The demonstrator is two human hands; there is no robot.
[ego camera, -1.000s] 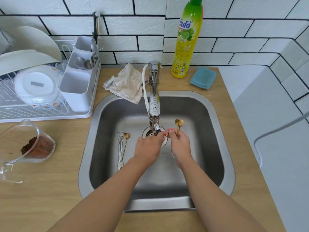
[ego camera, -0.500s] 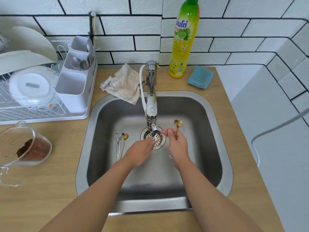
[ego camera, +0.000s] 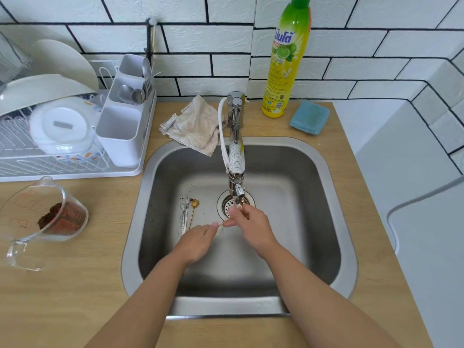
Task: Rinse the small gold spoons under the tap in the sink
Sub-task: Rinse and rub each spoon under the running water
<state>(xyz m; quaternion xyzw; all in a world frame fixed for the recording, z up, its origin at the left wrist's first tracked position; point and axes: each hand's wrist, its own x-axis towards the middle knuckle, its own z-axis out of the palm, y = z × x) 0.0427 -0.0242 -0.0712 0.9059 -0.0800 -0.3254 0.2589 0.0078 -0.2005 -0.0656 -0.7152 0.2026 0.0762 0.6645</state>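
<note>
Since the earlier frame, both hands have shifted so the small gold spoon [ego camera: 241,206] sits under the chrome tap spout [ego camera: 237,189] rather than raised beside it; rinsing looks underway. Left hand [ego camera: 198,241], fingers [ego camera: 213,226] narrow, pinches the handle end; right hand [ego camera: 251,226] grips the spoon near its bowl. Another gold spoon [ego camera: 192,210] lies left on the stainless steel sink [ego camera: 326,222] floor beside silver utensils [ego camera: 184,214], apparently awaiting rinsing. Basin walls leave room all round.
</note>
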